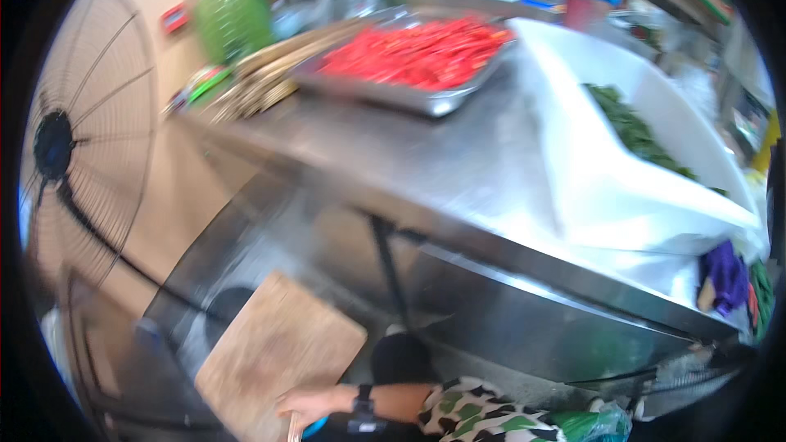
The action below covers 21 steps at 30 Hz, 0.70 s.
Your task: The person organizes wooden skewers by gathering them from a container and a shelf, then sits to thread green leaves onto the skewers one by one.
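One forearm reaches in from the lower right, with a black watch and a camouflage sleeve; it looks like my right hand [307, 404]. Its fingers close around a light wooden piece [295, 426], perhaps a handle, cut off by the bottom rim. The hand overlaps the lower right edge of a wooden cutting board [276, 344], which lies below table height. Something blue [316, 426] shows just under the hand. My left hand is out of view. On the steel table [393, 141] a metal tray [439, 104] holds a heap of red chillies [417, 52]. Motion blurs the picture.
A white-lined tub [571, 153] with leafy greens [638, 129] stands on the table's right. Bundled pale sticks [270, 80] and a green container [233, 21] are at its left end. A caged fan [55, 144] stands far left. Purple cloth [727, 279] hangs by the right corner.
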Available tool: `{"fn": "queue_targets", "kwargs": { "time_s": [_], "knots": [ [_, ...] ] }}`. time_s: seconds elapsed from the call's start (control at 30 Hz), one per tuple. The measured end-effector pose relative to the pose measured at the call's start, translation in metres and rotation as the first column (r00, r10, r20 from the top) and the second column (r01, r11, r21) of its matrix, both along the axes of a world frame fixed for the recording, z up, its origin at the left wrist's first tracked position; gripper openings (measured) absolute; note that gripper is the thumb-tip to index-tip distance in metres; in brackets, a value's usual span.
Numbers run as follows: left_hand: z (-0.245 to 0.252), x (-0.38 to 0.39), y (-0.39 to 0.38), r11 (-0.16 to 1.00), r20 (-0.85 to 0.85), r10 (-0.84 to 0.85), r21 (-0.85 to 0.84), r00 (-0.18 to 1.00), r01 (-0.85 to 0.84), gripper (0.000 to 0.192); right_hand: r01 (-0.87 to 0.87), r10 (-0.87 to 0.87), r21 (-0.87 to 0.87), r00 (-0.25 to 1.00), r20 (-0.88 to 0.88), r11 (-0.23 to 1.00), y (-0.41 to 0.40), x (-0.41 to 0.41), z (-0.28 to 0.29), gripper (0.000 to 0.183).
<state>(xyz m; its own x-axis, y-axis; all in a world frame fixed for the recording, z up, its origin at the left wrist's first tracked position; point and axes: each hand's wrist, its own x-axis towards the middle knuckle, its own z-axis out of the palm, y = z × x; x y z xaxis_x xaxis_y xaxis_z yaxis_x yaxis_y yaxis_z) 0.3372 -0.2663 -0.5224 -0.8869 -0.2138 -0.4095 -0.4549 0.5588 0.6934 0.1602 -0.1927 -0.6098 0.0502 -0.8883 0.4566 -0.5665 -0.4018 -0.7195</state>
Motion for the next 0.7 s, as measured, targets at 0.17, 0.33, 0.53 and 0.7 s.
{"fn": "queue_targets", "kwargs": {
  "time_s": [0.17, 0.33, 0.53, 0.7],
  "knots": [
    [0.005, -0.011, 0.021, 0.946, 0.251, 0.174, 0.228, 0.952, -0.232, 0.028, -0.088, 0.016, 0.03, 0.479, 0.878, 0.996, 0.018, -0.035, 0.01, 0.05],
    [0.007, -0.012, 0.018, 0.934, 0.249, 0.178, 0.261, 0.952, -0.243, 0.024, -0.372, 0.071, 0.469, 0.838, 0.542, 0.801, 0.027, -0.018, 0.041, 0.048],
    [-0.006, 0.009, -0.005, 0.925, 0.17, 0.241, 0.259, 0.956, -0.279, 0.031, -0.008, -0.272, 0.345, 0.599, 0.753, 0.939, 0.048, -0.004, 0.071, 0.044],
    [-0.012, 0.02, 0.011, 0.946, 0.11, 0.24, 0.196, 0.965, -0.258, 0.04, 0.299, -0.36, -0.2, 0.796, -0.487, 0.933, 0.026, 0.049, 0.005, 0.021]
  ]
}}
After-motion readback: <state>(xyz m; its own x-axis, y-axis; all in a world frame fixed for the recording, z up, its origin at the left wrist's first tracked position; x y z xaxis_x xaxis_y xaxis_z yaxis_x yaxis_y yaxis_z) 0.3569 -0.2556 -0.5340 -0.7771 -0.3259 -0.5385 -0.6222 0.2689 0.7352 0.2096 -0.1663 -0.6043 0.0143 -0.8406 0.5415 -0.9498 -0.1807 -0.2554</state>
